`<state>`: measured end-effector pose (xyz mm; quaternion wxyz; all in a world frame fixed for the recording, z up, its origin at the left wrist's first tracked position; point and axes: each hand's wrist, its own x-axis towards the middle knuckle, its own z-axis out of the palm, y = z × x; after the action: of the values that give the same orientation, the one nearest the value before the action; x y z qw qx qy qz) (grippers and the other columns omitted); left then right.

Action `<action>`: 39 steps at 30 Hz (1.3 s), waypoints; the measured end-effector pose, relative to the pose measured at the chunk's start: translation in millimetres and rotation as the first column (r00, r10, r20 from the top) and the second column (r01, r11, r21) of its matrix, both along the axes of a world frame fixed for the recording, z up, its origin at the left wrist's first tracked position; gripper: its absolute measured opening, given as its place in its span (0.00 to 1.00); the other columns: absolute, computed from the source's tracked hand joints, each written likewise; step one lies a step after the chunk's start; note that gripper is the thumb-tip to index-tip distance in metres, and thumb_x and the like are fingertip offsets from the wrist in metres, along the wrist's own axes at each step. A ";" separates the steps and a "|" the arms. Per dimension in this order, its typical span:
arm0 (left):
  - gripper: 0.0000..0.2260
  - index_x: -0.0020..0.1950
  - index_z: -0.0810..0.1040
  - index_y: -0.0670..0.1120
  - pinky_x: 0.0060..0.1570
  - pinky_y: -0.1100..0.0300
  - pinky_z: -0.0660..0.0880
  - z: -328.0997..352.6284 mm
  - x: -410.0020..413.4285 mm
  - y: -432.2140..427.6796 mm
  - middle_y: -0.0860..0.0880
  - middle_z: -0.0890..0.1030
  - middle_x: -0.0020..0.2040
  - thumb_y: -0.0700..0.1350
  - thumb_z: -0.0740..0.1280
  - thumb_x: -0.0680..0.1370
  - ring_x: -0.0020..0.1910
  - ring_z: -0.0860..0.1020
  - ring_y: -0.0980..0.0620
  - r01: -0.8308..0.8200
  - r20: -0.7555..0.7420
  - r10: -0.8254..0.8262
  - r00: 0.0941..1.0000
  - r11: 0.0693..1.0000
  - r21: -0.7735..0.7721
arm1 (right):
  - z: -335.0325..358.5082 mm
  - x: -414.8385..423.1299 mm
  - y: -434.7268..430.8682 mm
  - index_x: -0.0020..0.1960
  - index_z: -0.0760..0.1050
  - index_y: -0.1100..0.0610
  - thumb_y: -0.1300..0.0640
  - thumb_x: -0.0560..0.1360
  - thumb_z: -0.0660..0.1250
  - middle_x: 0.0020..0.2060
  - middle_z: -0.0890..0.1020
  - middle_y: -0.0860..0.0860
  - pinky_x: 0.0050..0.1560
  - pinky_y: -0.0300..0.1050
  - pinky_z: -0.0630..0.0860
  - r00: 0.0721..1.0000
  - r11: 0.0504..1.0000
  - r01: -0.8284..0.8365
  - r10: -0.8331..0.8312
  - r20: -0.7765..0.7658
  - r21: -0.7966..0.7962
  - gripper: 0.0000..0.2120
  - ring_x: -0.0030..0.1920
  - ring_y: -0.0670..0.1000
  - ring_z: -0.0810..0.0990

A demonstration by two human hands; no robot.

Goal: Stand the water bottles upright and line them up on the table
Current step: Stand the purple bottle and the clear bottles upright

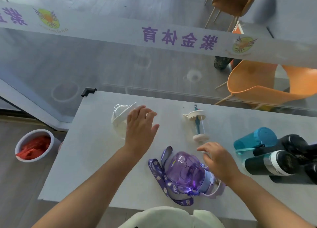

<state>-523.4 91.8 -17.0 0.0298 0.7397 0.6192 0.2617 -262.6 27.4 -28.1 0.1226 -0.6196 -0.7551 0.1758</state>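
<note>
My left hand point(139, 126) hovered with fingers spread loose over the rounded clear plastic bottle with a white band point(120, 120), gripping nothing. My right hand point(217, 160), fingers relaxed and empty, hung beside the glossy purple translucent bottle with a printed strap point(186, 172), lying sideways on the matte pale grey counter point(89, 152).

Right edge cuts off the black bottles point(291, 159).
</note>
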 end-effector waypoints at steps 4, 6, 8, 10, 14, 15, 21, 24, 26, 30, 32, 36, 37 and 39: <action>0.15 0.49 0.78 0.46 0.59 0.47 0.68 -15.5 30.6 -18.7 0.47 0.80 0.50 0.45 0.76 0.65 0.61 0.65 0.49 0.171 -0.004 -0.172 0.985 0.982 -0.083 | 3.1 32.6 -27.4 0.47 0.81 0.53 0.63 0.68 0.73 0.43 0.84 0.50 0.42 0.42 0.81 0.997 0.995 -0.016 0.024 0.077 -0.103 0.10 0.41 0.49 0.80; 0.14 0.49 0.79 0.47 0.59 0.46 0.69 -18.6 40.1 -24.9 0.48 0.80 0.51 0.46 0.76 0.66 0.63 0.65 0.49 0.211 -0.011 -0.215 0.977 0.967 -0.145 | 5.3 42.9 -38.2 0.50 0.81 0.49 0.59 0.69 0.73 0.47 0.82 0.47 0.46 0.40 0.79 0.985 0.985 -0.056 0.081 0.150 -0.166 0.11 0.46 0.48 0.78; 0.13 0.51 0.79 0.47 0.62 0.46 0.66 -19.6 45.7 -29.0 0.48 0.79 0.54 0.47 0.73 0.69 0.66 0.66 0.47 0.231 -0.013 -0.238 0.971 0.953 -0.195 | 6.7 50.7 -45.3 0.52 0.79 0.47 0.56 0.68 0.73 0.51 0.81 0.46 0.50 0.40 0.77 0.966 0.975 -0.098 0.141 0.217 -0.199 0.13 0.50 0.48 0.78; 0.13 0.54 0.78 0.46 0.65 0.48 0.62 -18.7 49.0 -31.4 0.48 0.78 0.57 0.48 0.71 0.72 0.68 0.65 0.46 0.250 0.010 -0.255 0.967 0.938 -0.240 | 8.3 53.3 -48.5 0.51 0.79 0.47 0.52 0.68 0.73 0.54 0.80 0.47 0.51 0.42 0.76 0.941 0.967 -0.134 0.193 0.278 -0.217 0.12 0.53 0.49 0.78; 0.13 0.58 0.76 0.47 0.68 0.51 0.59 -14.5 54.2 -36.0 0.50 0.76 0.61 0.49 0.67 0.75 0.69 0.62 0.48 0.297 0.039 -0.299 0.953 0.909 -0.291 | 16.3 50.1 -41.7 0.50 0.78 0.48 0.50 0.70 0.72 0.57 0.78 0.48 0.52 0.42 0.75 0.911 0.944 -0.202 0.279 0.303 -0.262 0.09 0.55 0.50 0.76; 0.14 0.58 0.76 0.47 0.68 0.52 0.59 -13.7 55.1 -37.5 0.50 0.76 0.61 0.50 0.66 0.75 0.69 0.62 0.48 0.304 0.042 -0.306 0.951 0.904 -0.301 | 19.4 47.1 -38.1 0.51 0.78 0.49 0.50 0.70 0.71 0.57 0.78 0.48 0.52 0.43 0.75 0.908 0.937 -0.222 0.300 0.294 -0.269 0.10 0.55 0.50 0.75; 0.12 0.54 0.79 0.47 0.62 0.51 0.66 -0.2 57.0 -48.8 0.50 0.80 0.55 0.50 0.69 0.73 0.63 0.69 0.47 0.247 0.164 -0.209 0.964 0.933 -0.263 | 38.5 16.6 -13.6 0.55 0.78 0.50 0.52 0.74 0.67 0.53 0.79 0.50 0.52 0.44 0.71 0.865 0.907 -0.343 0.406 0.294 -0.245 0.11 0.53 0.51 0.73; 0.10 0.51 0.80 0.47 0.57 0.52 0.69 7.6 52.8 -54.3 0.50 0.82 0.50 0.49 0.71 0.72 0.59 0.72 0.46 0.286 0.222 -0.236 0.946 0.930 -0.230 | 49.4 -0.8 -0.3 0.54 0.78 0.50 0.51 0.73 0.68 0.52 0.79 0.50 0.53 0.45 0.70 0.890 0.907 -0.358 0.403 0.213 -0.223 0.10 0.52 0.50 0.72; 0.09 0.49 0.80 0.47 0.55 0.55 0.68 14.2 49.7 -56.7 0.50 0.82 0.49 0.48 0.71 0.72 0.58 0.73 0.48 0.268 0.254 -0.211 0.944 0.939 -0.214 | 57.4 -14.8 10.1 0.52 0.79 0.51 0.53 0.72 0.69 0.50 0.80 0.50 0.51 0.45 0.73 0.917 0.916 -0.355 0.379 0.120 -0.185 0.10 0.50 0.49 0.73; 0.06 0.49 0.80 0.49 0.52 0.61 0.65 28.9 42.2 -59.1 0.55 0.80 0.48 0.48 0.66 0.75 0.56 0.71 0.54 0.187 0.356 -0.086 0.930 0.947 -0.261 | 64.8 -42.4 32.4 0.50 0.79 0.53 0.59 0.70 0.71 0.48 0.80 0.51 0.49 0.45 0.72 0.939 0.935 -0.343 0.344 -0.008 -0.086 0.09 0.49 0.50 0.73; 0.06 0.49 0.80 0.51 0.46 0.64 0.65 31.7 36.9 -61.8 0.59 0.78 0.45 0.49 0.63 0.77 0.51 0.72 0.55 0.203 0.396 -0.075 0.915 0.934 -0.293 | 60.1 -53.7 35.8 0.50 0.79 0.55 0.59 0.70 0.71 0.47 0.81 0.52 0.48 0.48 0.73 0.916 0.916 -0.400 0.400 0.029 -0.021 0.09 0.49 0.52 0.73; 0.07 0.51 0.79 0.53 0.41 0.62 0.63 28.0 31.0 -67.1 0.57 0.77 0.42 0.50 0.63 0.77 0.45 0.72 0.54 0.167 0.356 -0.028 0.934 0.915 -0.367 | 47.4 -65.5 33.2 0.47 0.78 0.57 0.58 0.68 0.72 0.42 0.81 0.53 0.44 0.53 0.75 0.901 0.896 -0.434 0.433 0.034 0.093 0.08 0.45 0.55 0.75; 0.07 0.51 0.79 0.53 0.40 0.61 0.63 27.7 30.7 -68.6 0.56 0.77 0.41 0.51 0.64 0.76 0.44 0.72 0.54 0.151 0.341 -0.014 0.940 0.912 -0.381 | 45.4 -66.0 33.8 0.46 0.79 0.57 0.58 0.68 0.73 0.42 0.80 0.53 0.44 0.52 0.75 0.909 0.904 -0.414 0.416 0.001 0.106 0.08 0.45 0.55 0.75; 0.07 0.48 0.79 0.51 0.39 0.59 0.64 27.5 30.4 -70.7 0.54 0.77 0.40 0.51 0.67 0.74 0.43 0.71 0.53 0.130 0.316 0.007 0.949 0.903 -0.411 | 41.8 -64.8 35.9 0.46 0.79 0.56 0.59 0.67 0.74 0.44 0.80 0.53 0.45 0.48 0.75 0.927 0.928 -0.353 0.364 -0.088 0.119 0.08 0.46 0.53 0.75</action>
<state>-493.0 21.1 10.5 0.2957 0.6843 0.6250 0.2317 -327.4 63.3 13.7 0.1604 -0.4534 -0.8559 0.1904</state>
